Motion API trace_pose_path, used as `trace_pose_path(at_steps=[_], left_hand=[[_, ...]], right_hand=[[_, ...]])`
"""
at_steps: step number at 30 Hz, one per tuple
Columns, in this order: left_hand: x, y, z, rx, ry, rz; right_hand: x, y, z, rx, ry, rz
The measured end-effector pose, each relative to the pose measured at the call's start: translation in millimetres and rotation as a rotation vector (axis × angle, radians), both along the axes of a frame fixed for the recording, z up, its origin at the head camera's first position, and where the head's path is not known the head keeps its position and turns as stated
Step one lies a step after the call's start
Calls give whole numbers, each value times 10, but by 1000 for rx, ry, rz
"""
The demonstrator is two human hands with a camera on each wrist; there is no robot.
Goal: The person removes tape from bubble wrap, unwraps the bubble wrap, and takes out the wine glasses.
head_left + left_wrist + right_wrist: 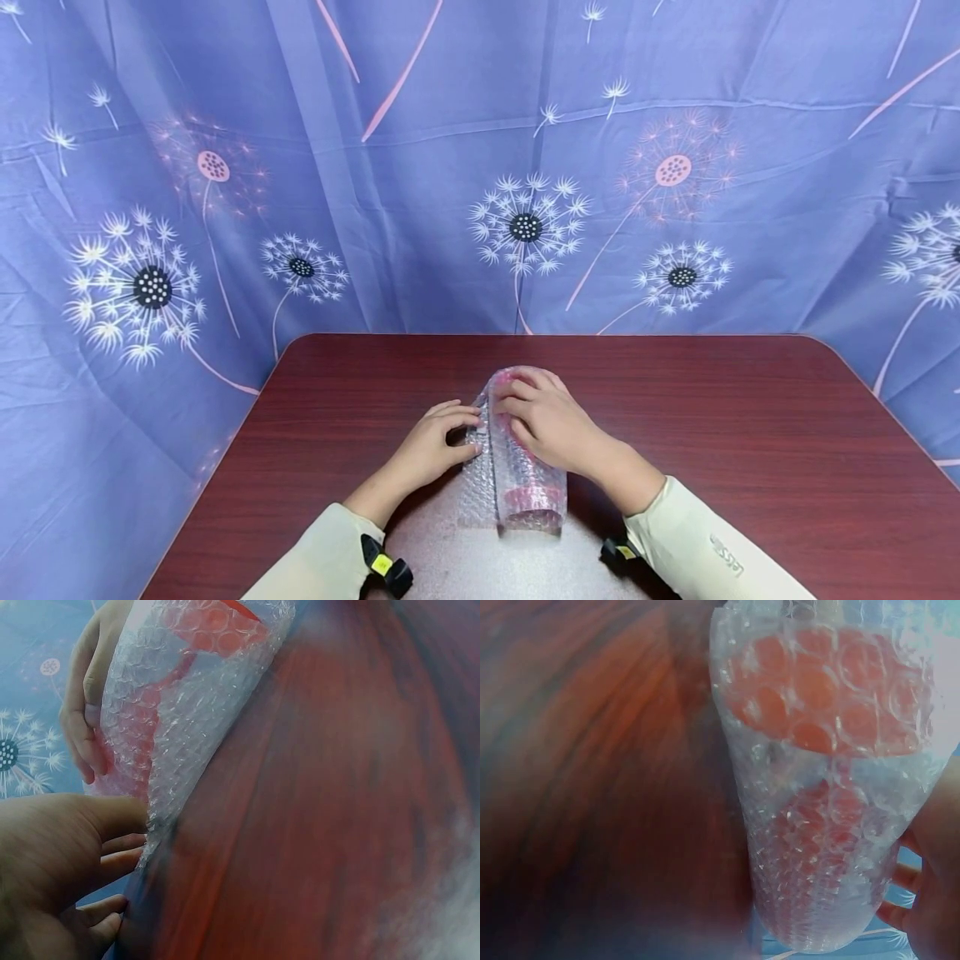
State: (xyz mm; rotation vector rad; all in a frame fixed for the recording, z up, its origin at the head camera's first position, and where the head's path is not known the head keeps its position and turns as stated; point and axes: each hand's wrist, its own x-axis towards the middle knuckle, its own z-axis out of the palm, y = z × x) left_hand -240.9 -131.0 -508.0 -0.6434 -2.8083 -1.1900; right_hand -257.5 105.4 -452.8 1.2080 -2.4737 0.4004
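A roll of clear bubble wrap point(528, 479) lies on the table, wound around a pinkish-red item. In the right wrist view this item point(821, 690) shows a round flat disc and a narrow stem leading to a wider part, like a goblet. My right hand point(551, 417) grips the roll from above, its fingers bent over the far part. With thumb and fingers apart, my left hand point(435, 442) touches the loose flap point(477, 487) of wrap along the roll's left side. In the left wrist view, the left fingertips point(124, 859) are right at the wrap's edge.
The dark red wooden table point(712, 408) has rounded far corners. Behind it hangs a blue cloth point(420, 208) printed with dandelions. A black strap with a yellow label point(382, 565) is on the left wrist, a similar one point(624, 552) on the right.
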Motion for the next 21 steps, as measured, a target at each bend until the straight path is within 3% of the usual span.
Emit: trace_pose_path(at_steps=[21], left_hand=[[-5,-2,-10,6,21,-8]], right_hand=[[-24,17,-12,-35,17,6]])
